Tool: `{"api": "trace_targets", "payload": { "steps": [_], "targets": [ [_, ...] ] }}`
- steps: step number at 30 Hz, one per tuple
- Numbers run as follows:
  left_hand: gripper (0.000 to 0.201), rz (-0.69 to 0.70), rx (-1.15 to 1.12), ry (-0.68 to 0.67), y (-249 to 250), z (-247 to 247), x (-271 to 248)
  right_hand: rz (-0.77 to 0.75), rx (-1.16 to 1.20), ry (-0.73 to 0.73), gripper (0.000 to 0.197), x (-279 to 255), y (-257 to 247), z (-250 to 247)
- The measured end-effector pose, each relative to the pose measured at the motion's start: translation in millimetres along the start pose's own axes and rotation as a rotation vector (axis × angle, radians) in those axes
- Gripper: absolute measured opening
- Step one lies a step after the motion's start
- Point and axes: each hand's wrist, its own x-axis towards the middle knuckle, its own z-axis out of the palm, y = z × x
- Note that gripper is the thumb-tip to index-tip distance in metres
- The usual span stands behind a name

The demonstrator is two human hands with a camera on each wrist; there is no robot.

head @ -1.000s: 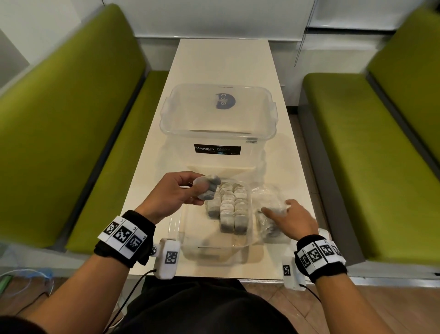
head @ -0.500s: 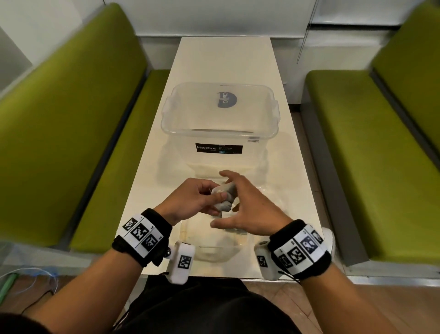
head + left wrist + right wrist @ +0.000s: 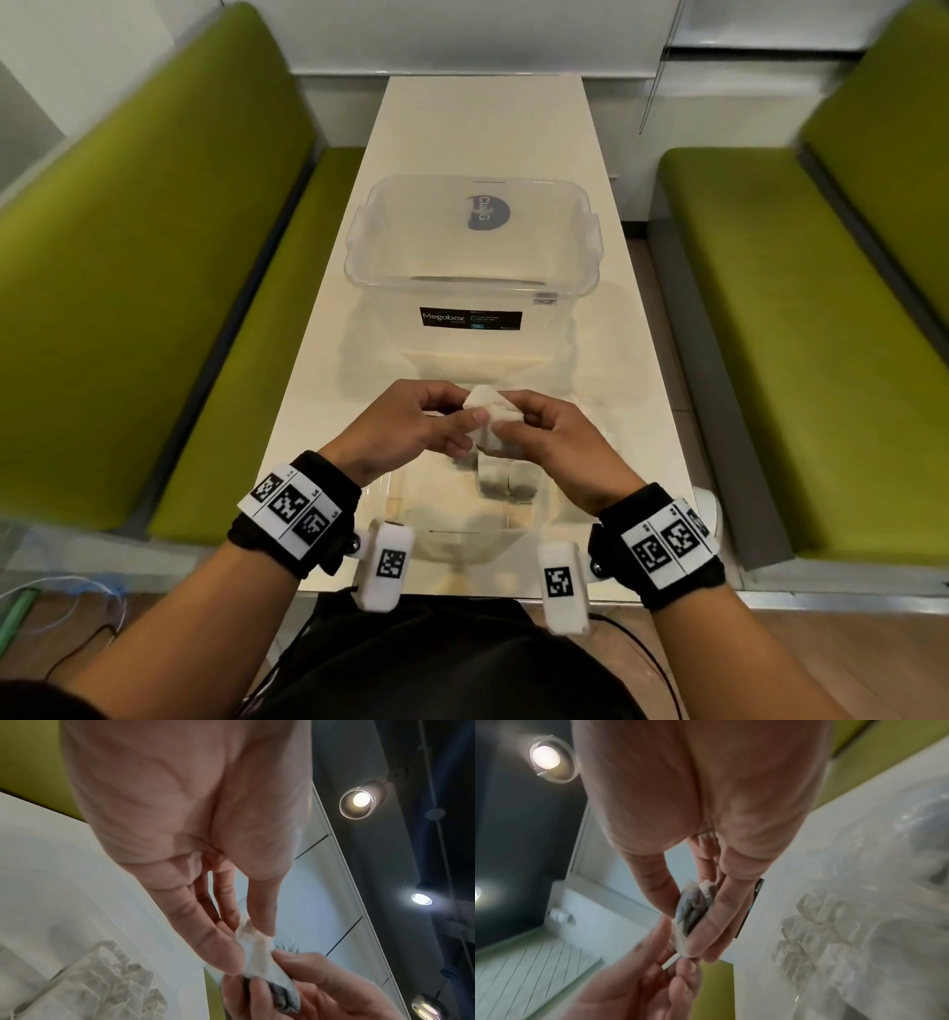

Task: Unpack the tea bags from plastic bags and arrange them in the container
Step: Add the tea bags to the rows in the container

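Observation:
Both hands hold one white tea bag (image 3: pixel 485 406) just above the small clear container (image 3: pixel 462 534) near the table's front edge. My left hand (image 3: pixel 470 411) pinches its pale upper end (image 3: pixel 257 947) between thumb and fingers. My right hand (image 3: pixel 508 419) grips the darker filled end (image 3: pixel 693 912) between thumb and fingers. Rows of tea bags (image 3: pixel 506 485) stand in the small container, partly hidden under my hands, and also show as tea bags (image 3: pixel 816 935) in the right wrist view. A crumpled clear plastic bag (image 3: pixel 918 833) lies beside them.
A large clear Megabox tub (image 3: pixel 472 288) stands open in the middle of the narrow cream table (image 3: pixel 482 118), just beyond my hands. Green benches (image 3: pixel 154 257) run along both sides. Wrist cameras hang over the table's front edge.
My right hand left the plastic bag at the right and came across to the tea bag held by my left hand. Both hands now hold it together over the small container.

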Motion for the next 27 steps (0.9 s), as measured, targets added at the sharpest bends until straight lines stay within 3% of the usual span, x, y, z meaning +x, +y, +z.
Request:
{"api": "trace_targets", "payload": {
  "steps": [4, 7, 12, 18, 27],
  "targets": [
    [0.017, 0.043, 0.048, 0.042, 2.0, -0.6, 0.8, 0.094, 0.301, -0.044, 0.028, -1.1, 1.1, -4.9],
    [0.015, 0.063, 0.106, 0.035, 4.4, -1.0, 1.6, 0.167, 0.367, -0.095, 0.031, -1.8, 0.0, -8.2],
    [0.017, 0.092, 0.179, 0.045, 9.6, 5.3, 0.1, 0.219, 0.335, -0.165, 0.046, 0.6, 2.2, -8.0],
    [0.026, 0.039, 0.184, 0.067, 11.6, 4.8, 0.8, 0.131, 0.334, -0.042, 0.044, 0.1, 4.0, -7.3],
    [0.021, 0.02, 0.28, 0.032, 9.8, 4.9, 4.9, 0.018, 0.1, 0.094, 0.034, -0.4, 5.7, -3.9]
  ]
}}
